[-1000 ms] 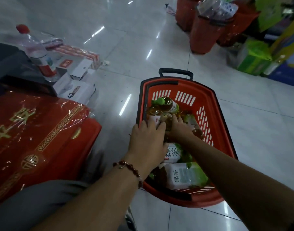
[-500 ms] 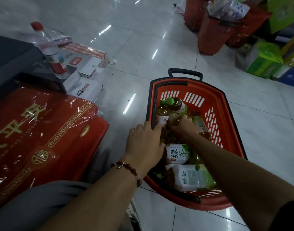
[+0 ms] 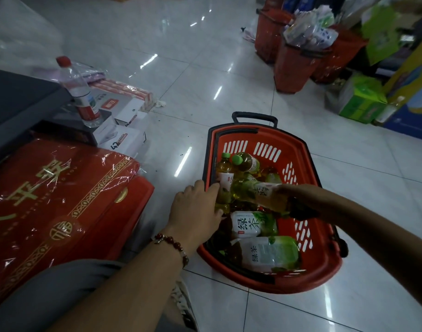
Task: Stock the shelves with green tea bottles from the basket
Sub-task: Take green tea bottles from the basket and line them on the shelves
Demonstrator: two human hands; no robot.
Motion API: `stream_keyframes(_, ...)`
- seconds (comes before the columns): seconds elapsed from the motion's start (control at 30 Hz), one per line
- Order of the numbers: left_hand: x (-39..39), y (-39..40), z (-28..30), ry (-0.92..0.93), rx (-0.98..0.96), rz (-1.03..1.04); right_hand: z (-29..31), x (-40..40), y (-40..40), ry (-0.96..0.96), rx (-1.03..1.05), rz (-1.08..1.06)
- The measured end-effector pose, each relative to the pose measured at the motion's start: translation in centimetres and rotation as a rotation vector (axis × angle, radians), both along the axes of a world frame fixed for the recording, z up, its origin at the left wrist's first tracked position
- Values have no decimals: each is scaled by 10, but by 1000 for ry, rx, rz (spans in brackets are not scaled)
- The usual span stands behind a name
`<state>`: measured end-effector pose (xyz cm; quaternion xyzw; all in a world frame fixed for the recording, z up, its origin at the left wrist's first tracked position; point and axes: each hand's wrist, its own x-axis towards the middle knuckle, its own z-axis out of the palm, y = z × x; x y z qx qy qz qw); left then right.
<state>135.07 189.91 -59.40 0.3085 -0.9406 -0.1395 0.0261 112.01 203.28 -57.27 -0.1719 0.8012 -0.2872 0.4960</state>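
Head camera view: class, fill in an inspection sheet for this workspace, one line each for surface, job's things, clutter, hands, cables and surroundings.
Surface: glossy pale tiled floor with light reflections.
Job's things: red basket on the floor, holding several green tea bottles; one labelled bottle lies on its side, another lies nearer the camera.
Clutter: red gift box wrapped in film, white cartons, red-capped water bottle at left.
Hands: left hand rests at the basket's left rim; right hand grips a tea bottle raised over the others.
Cables: nothing seen.
Surroundings: more red baskets, green cartons; no shelf plainly seen.
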Motion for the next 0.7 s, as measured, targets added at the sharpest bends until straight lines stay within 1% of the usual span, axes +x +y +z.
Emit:
stream_keyframes(0.13,1,13,9,95,17,-89,47,16,10,11,-8,227)
stream_keyframes(0.27,2,28,22,160,56,-187,84,34,5,160,-17,440)
stream_keyframes(0.33,8,33,30,248,88,-178,98,47,0,201,-31,520)
stream_keyframes(0.4,20,31,38,341,131,-123,112,64,-2,216,-85,560)
stream_keyframes(0.43,27,30,42,382,177,-82,118,72,-2,202,-143,549)
stream_keyframes(0.53,47,25,45,526,387,73,132,96,-3,108,-364,483)
stream_keyframes(0.6,58,24,46,674,513,197,130,112,-5,93,-472,451)
stream_keyframes(0.7,74,24,51,874,682,322,111,142,-12,83,-489,487)
